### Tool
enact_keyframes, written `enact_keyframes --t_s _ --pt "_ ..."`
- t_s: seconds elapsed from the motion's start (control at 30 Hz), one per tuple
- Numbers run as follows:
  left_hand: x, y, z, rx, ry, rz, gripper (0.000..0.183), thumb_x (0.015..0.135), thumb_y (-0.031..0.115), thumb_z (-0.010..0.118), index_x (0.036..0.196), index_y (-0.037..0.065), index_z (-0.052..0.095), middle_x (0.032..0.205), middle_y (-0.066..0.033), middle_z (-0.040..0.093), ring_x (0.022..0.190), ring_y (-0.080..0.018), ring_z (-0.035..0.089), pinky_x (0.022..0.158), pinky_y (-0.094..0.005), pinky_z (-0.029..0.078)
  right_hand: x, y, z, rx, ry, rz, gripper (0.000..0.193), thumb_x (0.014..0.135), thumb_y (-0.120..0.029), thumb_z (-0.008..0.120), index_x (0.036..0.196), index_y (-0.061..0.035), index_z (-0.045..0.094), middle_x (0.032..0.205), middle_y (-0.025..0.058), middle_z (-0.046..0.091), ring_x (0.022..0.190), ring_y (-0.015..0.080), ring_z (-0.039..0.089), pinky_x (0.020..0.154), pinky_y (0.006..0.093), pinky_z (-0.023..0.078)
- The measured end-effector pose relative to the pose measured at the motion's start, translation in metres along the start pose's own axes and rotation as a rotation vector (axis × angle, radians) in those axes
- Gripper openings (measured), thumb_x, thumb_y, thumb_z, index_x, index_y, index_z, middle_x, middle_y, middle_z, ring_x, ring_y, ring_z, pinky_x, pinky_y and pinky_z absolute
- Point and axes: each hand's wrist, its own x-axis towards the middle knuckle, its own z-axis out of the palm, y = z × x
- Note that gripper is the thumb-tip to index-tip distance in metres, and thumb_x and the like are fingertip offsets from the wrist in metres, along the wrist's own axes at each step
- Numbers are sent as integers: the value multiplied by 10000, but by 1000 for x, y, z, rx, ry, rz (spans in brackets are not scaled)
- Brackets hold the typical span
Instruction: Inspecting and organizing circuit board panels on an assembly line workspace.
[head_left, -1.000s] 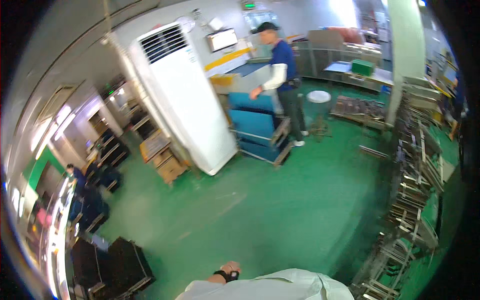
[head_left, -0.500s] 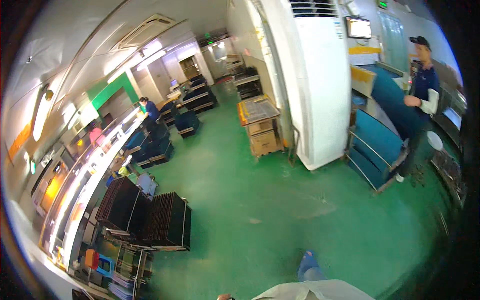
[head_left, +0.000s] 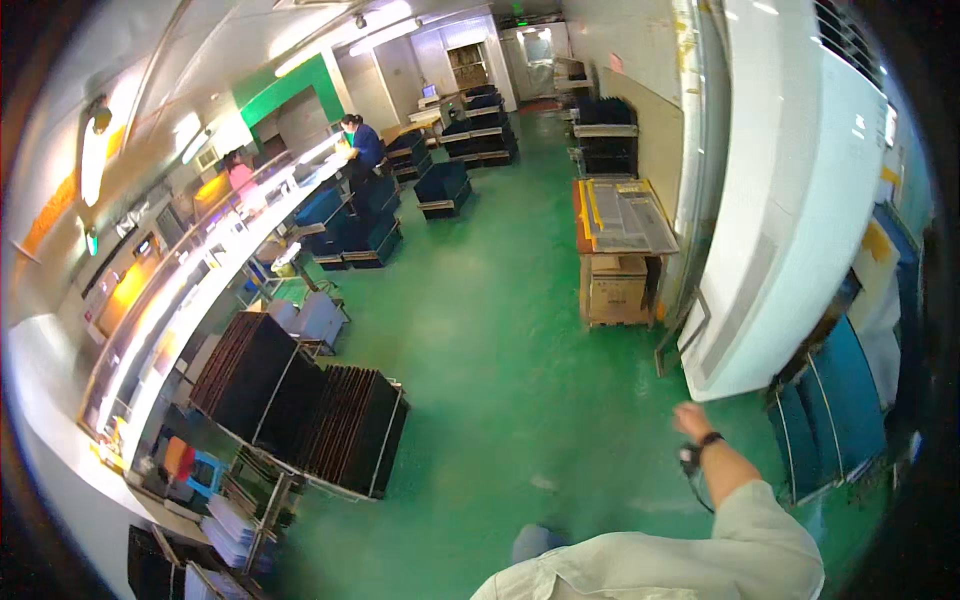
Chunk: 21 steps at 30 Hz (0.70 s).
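My right hand swings out in front of me over the green floor, fingers curled, and I see nothing in them. A dark band circles its wrist, and a small dark device with a thin cord hangs by the wrist. The hand is nearest to the foot of a tall white cabinet-like unit, apart from it. My left hand is out of view. Below, my light sleeve and a blue-covered foot show.
Racks of dark upright panels stand on the left beside a long lit bench. Ahead right is a table with frames and a cardboard box beneath. Blue panels lean at the right. A person works at the bench.
My view has turned left, so the white unit and racks sit further right. My right hand has come into view. The person in the cap at the right is gone from sight.
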Motion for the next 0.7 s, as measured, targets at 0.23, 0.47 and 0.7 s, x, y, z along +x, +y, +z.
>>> enact_keyframes --t_s 0.23,0.47,0.7 --pt "175 -71 -65 -107 173 64 149 787 221 566 786 72 582 702 -90 534 670 -249 502 637 -369 433 115 -236 214 -230 -532 -341 223 859 -192 538 982 -8 569 844 59 630 742 145 614 681 258 492" --pt "350 -136 -138 -194 253 176 131 820 200 554 781 74 562 664 -69 504 625 -236 468 618 -361 414 182 -130 119 194 -88 288 198 837 -209 585 848 -12 580 707 74 593 619 154 584 587 271 513" --pt "578 -152 -239 -304 278 125 127 806 202 559 774 79 569 660 -72 515 609 -241 480 597 -363 420 260 -64 5 -164 240 125 91 757 -102 561 682 -53 548 679 111 593 570 180 555 486 325 464"
